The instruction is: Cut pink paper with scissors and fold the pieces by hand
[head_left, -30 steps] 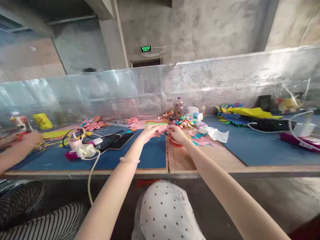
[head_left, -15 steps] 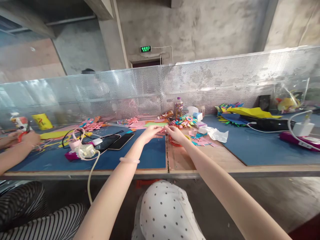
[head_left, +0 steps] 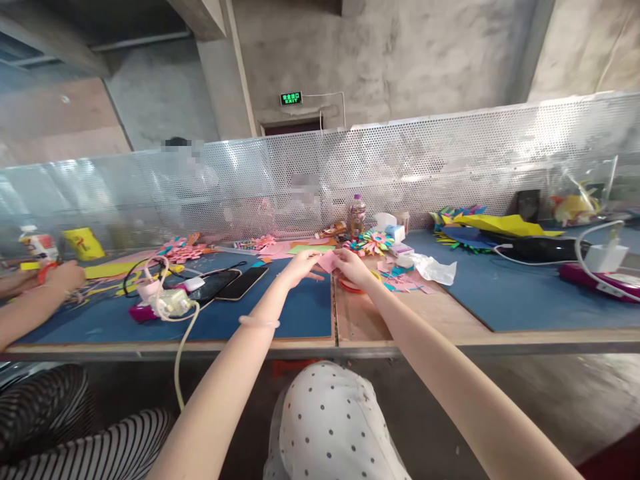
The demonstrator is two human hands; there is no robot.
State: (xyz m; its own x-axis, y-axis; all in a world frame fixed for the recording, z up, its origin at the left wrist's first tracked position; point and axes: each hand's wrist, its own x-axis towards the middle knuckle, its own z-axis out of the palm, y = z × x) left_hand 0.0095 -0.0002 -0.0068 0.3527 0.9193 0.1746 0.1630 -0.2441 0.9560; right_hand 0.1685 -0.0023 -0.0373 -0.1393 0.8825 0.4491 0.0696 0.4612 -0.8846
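A small piece of pink paper (head_left: 328,261) is held up between my two hands, above the seam where the blue board meets the bare wood. My left hand (head_left: 300,268) pinches its left edge, with the lower fingers stretched out beneath. On the right edge, my right hand (head_left: 352,265) is closed with thumb and fingers. Just below the right hand lie red-handled scissors (head_left: 350,285), partly covered by the wrist. A green paper sheet (head_left: 304,249) and pink sheets lie behind the left hand. Pink and blue paper scraps (head_left: 407,280) are spread right of the right hand.
Left of me are a phone (head_left: 243,283) and a power strip (head_left: 144,311) with cables. A drink bottle (head_left: 357,217), a multicoloured paper flower (head_left: 376,243) and crumpled tissue (head_left: 436,269) stand or lie behind and right. A perforated metal screen (head_left: 400,167) closes the back. Another person's hand (head_left: 67,277) works at far left.
The pink paper now shows as a flat piece between my hands; before, my fingers covered most of it. My fingertips have moved slightly apart. At far left, the other person's scissors have shifted.
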